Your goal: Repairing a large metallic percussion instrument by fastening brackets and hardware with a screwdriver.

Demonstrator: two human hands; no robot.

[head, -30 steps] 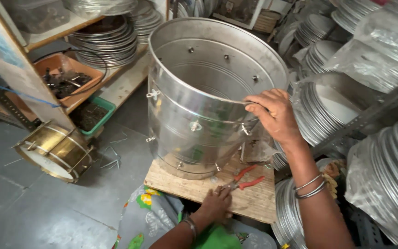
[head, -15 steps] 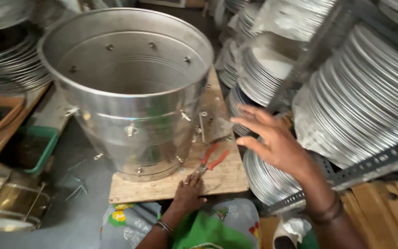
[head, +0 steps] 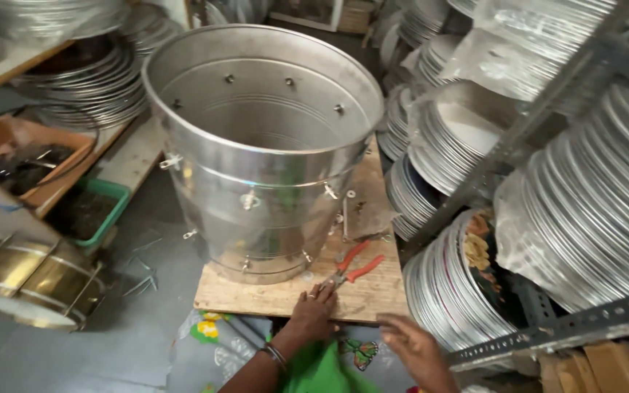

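A big steel drum shell (head: 263,153) stands on my wooden worktop (head: 362,295). Red-handled pliers (head: 351,266) lie just beside its base. My left hand (head: 313,314) rests flat by the pliers' jaws, holding nothing; my right hand (head: 413,349) hovers open, empty.

Soft, even light from above leaves bright glare on the rim of the large metal drum (head: 263,145), while everything right of it smears with motion blur and bends outward near the frame edges.
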